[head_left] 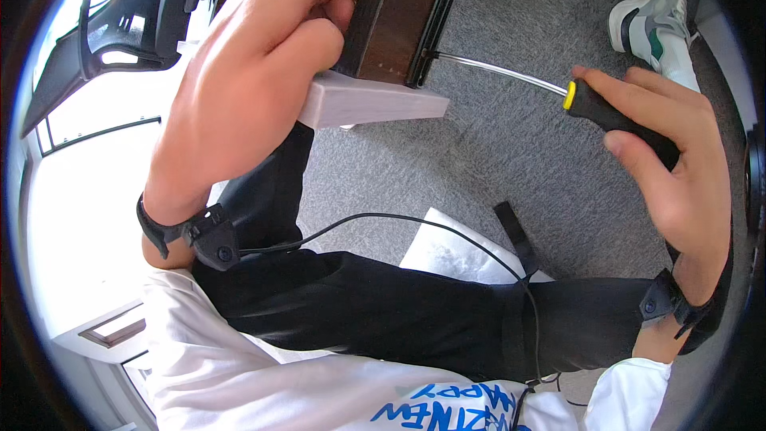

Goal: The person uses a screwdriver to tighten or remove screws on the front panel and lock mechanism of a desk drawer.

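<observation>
My right hand (678, 144) is wrapped round the black and yellow handle of a screwdriver (511, 73). Its long metal shaft points left, and the tip meets a black metal rail (435, 32) along the side of a dark brown wooden drawer (396, 24). A pale, whitish front panel (383, 102) closes off the drawer's near end. My left hand (247, 80) has its fingers curled over the drawer at the panel's left end; the fingertips are partly hidden. Whatever fastener the screwdriver tip touches is too small to make out.
A black cable (415, 219) runs from the left wrist strap across my lap. White paper (447, 251) and a black strip (515, 231) lie on the grey carpet (375, 168). A black chair (136, 24) stands at the upper left, beside a white surface (88, 215). A shoe (658, 12) is at the upper right.
</observation>
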Available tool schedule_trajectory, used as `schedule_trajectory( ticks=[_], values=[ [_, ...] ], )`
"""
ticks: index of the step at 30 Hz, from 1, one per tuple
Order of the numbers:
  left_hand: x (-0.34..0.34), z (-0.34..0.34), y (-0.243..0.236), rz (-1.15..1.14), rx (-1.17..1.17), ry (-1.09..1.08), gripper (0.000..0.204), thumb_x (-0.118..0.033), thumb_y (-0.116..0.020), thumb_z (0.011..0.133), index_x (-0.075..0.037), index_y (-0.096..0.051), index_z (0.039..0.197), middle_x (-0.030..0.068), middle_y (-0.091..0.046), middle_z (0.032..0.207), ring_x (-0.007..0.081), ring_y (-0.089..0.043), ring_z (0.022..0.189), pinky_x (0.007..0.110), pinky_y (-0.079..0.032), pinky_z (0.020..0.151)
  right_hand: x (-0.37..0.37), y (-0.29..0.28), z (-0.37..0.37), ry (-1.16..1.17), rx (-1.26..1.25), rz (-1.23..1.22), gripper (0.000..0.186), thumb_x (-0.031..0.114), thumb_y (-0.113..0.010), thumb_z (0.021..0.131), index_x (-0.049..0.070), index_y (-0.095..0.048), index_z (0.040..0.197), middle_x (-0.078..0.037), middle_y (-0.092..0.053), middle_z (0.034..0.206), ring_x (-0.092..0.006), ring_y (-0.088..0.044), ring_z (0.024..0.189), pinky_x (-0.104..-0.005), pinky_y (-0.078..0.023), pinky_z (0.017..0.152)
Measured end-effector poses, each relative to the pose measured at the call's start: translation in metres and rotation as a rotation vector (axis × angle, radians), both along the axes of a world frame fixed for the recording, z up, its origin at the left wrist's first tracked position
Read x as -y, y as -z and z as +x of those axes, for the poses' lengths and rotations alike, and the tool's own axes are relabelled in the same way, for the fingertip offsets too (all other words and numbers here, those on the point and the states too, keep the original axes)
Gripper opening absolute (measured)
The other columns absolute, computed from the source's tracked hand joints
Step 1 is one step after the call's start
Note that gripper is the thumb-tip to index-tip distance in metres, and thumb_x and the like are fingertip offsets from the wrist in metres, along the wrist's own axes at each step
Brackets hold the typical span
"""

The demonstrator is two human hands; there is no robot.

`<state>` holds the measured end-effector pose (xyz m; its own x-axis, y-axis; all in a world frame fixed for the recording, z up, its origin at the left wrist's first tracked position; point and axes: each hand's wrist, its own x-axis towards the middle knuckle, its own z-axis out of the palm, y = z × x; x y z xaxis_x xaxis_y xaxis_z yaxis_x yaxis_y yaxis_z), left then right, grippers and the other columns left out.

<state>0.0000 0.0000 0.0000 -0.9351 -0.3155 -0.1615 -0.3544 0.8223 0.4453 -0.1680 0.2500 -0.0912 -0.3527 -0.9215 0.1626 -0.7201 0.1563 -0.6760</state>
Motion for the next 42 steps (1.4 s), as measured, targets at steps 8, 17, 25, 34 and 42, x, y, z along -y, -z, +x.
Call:
schedule_trajectory(
  ticks=[8,17,25,34,42],
  values=[
    [-0.002,-0.004,-0.003,-0.010,0.012,0.038,0.046,-0.005,-0.038,0.080,0.002,-0.054,0.123,0.0111,-0.057,0.110,0.0171,-0.052,0.102,0.029,-0.038,0.094,-0.001,-0.004,0.041,0.131,-0.192,-0.010,0.055,-0.002,-0.071,0.066,0.004,-0.061,0.119,-0.011,-0.051,0.083,-0.0202,-0.051,0.072,-0.0294,-0.041,0.063],
    [-0.001,0.002,0.002,0.029,-0.023,-0.030,0.044,-0.007,-0.037,0.083,0.000,-0.055,0.123,0.0089,-0.056,0.105,0.0162,-0.052,0.101,0.028,-0.039,0.091,-0.003,0.021,0.012,0.142,1.011,0.226,0.029,0.023,-0.064,0.080,-0.003,-0.061,0.094,-0.007,-0.056,0.069,-0.0117,-0.056,0.054,-0.0213,-0.044,0.051],
    [-0.008,-0.003,0.001,-0.032,-0.025,-0.005,0.042,-0.009,-0.038,0.084,0.000,-0.056,0.121,0.0089,-0.056,0.104,0.0165,-0.052,0.099,0.028,-0.039,0.090,-0.001,0.010,0.007,0.091,0.862,0.307,0.043,0.030,-0.062,0.080,-0.005,-0.058,0.106,-0.006,-0.058,0.062,-0.0074,-0.049,0.042,-0.0162,-0.035,0.038],
    [-0.010,-0.013,-0.003,0.000,-0.033,0.031,0.042,-0.009,-0.039,0.084,0.003,-0.056,0.119,0.0092,-0.057,0.103,0.0158,-0.052,0.098,0.028,-0.039,0.090,-0.015,-0.023,0.049,0.201,-0.098,0.148,0.047,0.002,-0.070,0.069,-0.002,-0.059,0.115,-0.016,-0.054,0.087,-0.0231,-0.056,0.070,-0.0308,-0.042,0.058],
    [-0.008,-0.004,0.006,-0.011,-0.057,-0.016,0.040,-0.010,-0.039,0.085,0.003,-0.058,0.117,0.0082,-0.057,0.099,0.0147,-0.052,0.096,0.027,-0.039,0.089,-0.018,0.027,-0.001,-0.042,0.831,0.048,0.056,0.042,-0.053,0.087,0.000,-0.050,0.124,-0.017,-0.063,0.097,-0.0095,-0.060,0.068,-0.0187,-0.048,0.054]
  ],
)
